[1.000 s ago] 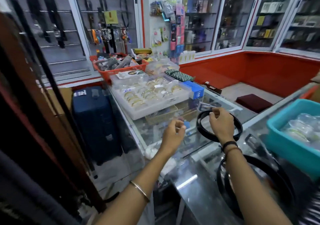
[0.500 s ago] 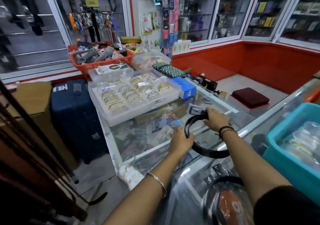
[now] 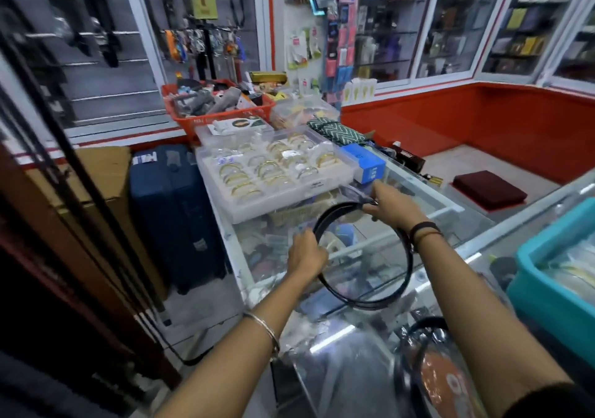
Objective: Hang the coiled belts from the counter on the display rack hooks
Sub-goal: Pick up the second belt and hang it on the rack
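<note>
- Head view, hidden and blurred: the near glass counter (image 3: 351, 346) is smeared by glare and motion; a second dark belt coil (image 3: 418, 330) at the bottom edge lies partly behind the right forearm and beside a blurred orange-printed packet (image 3: 441, 382). Goods under the glass cannot be made out. The slatted display rack (image 3: 106, 73) at upper left is soft, with dark straps hanging on it; its hooks cannot be picked out.
- Head view, containers: a clear compartmented tray (image 3: 277, 176) on the far counter holds gold-coloured bangles. Behind it an orange basket (image 3: 219, 108) is heaped with mixed packets. A teal bin (image 3: 553, 282), cut off at the right edge, holds clear-wrapped items too blurred to name.
- Head view, hands: the black belt (image 3: 370, 301) forms one wide loop, held up above the glass counter between both hands. The left hand (image 3: 306, 253) is curled closed around the loop's left side. The right hand (image 3: 392, 205) has its fingers folded over the top of the loop at what looks like the buckle end, thumb hidden.
</note>
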Available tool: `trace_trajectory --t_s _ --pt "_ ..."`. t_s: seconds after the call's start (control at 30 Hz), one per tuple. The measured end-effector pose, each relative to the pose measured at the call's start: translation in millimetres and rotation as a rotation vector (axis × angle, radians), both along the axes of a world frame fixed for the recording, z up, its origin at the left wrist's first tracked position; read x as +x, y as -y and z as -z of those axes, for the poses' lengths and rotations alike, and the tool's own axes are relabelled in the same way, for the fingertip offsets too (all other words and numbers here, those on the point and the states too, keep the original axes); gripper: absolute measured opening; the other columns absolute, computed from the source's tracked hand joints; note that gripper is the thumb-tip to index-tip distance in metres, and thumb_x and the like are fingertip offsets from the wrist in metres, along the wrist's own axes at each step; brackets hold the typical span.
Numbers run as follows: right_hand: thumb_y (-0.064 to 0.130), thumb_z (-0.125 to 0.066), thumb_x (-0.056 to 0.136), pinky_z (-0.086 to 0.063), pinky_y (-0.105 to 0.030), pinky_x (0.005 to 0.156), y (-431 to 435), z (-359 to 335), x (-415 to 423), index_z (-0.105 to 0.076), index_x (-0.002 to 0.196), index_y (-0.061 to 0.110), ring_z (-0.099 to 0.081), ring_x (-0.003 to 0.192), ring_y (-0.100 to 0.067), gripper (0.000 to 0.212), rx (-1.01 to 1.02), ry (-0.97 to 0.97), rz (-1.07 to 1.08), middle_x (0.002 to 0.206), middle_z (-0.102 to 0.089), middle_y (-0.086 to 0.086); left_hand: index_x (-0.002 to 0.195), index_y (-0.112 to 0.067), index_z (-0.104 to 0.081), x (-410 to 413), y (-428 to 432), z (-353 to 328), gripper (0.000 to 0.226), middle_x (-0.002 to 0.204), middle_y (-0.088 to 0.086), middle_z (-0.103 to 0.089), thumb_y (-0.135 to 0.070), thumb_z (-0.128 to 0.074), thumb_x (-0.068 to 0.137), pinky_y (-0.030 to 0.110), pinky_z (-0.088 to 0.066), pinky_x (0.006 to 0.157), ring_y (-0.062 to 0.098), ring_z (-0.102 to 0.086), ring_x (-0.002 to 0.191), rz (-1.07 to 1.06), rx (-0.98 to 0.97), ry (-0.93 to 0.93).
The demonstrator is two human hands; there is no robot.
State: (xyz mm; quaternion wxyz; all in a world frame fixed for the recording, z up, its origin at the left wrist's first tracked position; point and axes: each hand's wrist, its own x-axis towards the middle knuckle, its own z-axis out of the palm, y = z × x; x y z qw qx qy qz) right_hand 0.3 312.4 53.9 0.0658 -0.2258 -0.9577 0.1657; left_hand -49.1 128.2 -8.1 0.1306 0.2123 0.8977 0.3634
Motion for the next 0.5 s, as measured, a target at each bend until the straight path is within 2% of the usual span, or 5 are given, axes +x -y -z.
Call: trace_trajectory --t_s 0.13,0.2,0.27,0.4,0.5 --pt "0.019 -0.058 0.089 -0.048 -0.045 0.072 72 -41 -8 -0.033 0.094 0.008 -0.061 0.086 -0.035 0.028 -0.137 -0.090 -0.129 0.091 -0.060 -0.018 0.123 -0.006 -0.046 -10 68 -20 0.035 0.117 0.022 -0.060 -0.008 -0.049 0.088 0.045 -0.051 0.084 0.041 -0.058 0.106 -0.078 0.047 -0.071" --pt "0.016 -0.061 0.089 -0.042 -0.038 0.065 114 -58 -11 -0.032 0.094 0.008 -0.054 0.080 -0.028 0.031 -0.224 -0.215 -0.200 0.080 -0.051 -0.007 0.122 -0.008 -0.044 -15 105 -30 0.035 0.113 0.022 -0.061 -0.006 -0.045 0.087 0.045 -0.051 0.082 0.041 -0.058 0.103 -0.134 0.068 -0.120" --pt "0.015 -0.063 0.088 -0.033 -0.034 0.058 159 -73 -15 -0.030 0.093 0.008 -0.046 0.075 -0.023 0.034 -0.314 -0.352 -0.269 0.077 -0.045 -0.003 0.118 -0.009 -0.044 -18 140 -40 0.031 0.111 0.023 -0.061 -0.005 -0.044 0.087 0.046 -0.051 0.083 0.042 -0.059 0.101 -0.194 0.114 -0.160" --pt "0.016 -0.064 0.088 -0.037 -0.028 0.061 249 -97 -18 -0.031 0.095 0.010 -0.044 0.078 -0.021 0.035 -0.422 -0.582 -0.376 0.090 -0.044 -0.004 0.130 -0.006 -0.039 -19 205 -61 0.036 0.123 0.021 -0.058 -0.014 -0.044 0.095 0.040 -0.047 0.088 0.039 -0.055 0.114 -0.271 0.240 -0.255" --pt "0.024 -0.065 0.087 -0.040 -0.031 0.072 311 -112 -14 -0.033 0.097 0.014 -0.047 0.086 -0.020 0.034 -0.493 -0.731 -0.407 0.090 -0.043 0.004 0.141 -0.008 -0.033 -18 249 -93 0.045 0.145 0.013 -0.041 -0.025 -0.038 0.099 0.033 -0.032 0.111 0.029 -0.037 0.137 -0.250 0.477 -0.346"
